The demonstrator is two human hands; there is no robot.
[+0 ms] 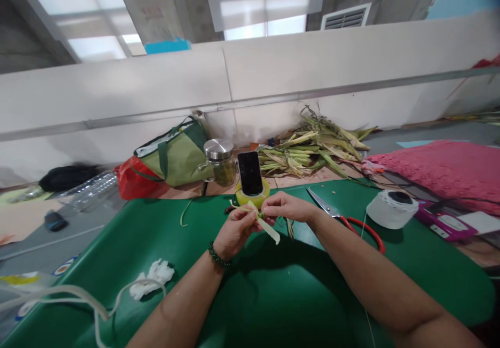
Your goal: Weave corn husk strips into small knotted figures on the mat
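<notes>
Above the green mat (187, 280), both hands meet at a small folded piece of pale green corn husk (269, 230). My left hand (237, 228) is closed on it from the left, a dark beaded bracelet at that wrist. Fingers of my right hand (287, 207) pinch the husk piece from the right. One pale strip sticks out toward me, and shorter ends point up and left. The contact between fingertips and husk is partly hidden. Just behind the hands a phone (250, 173) leans upright on a yellow tape roll (260, 198).
Red-handled scissors (346, 222) and a white thread spool (391, 210) lie at the right. A glass jar (220, 163), a green bag (179, 155) and a husk pile (312, 147) line the back. Crumpled tissue (152, 279) and a white cable (88, 297) are at left.
</notes>
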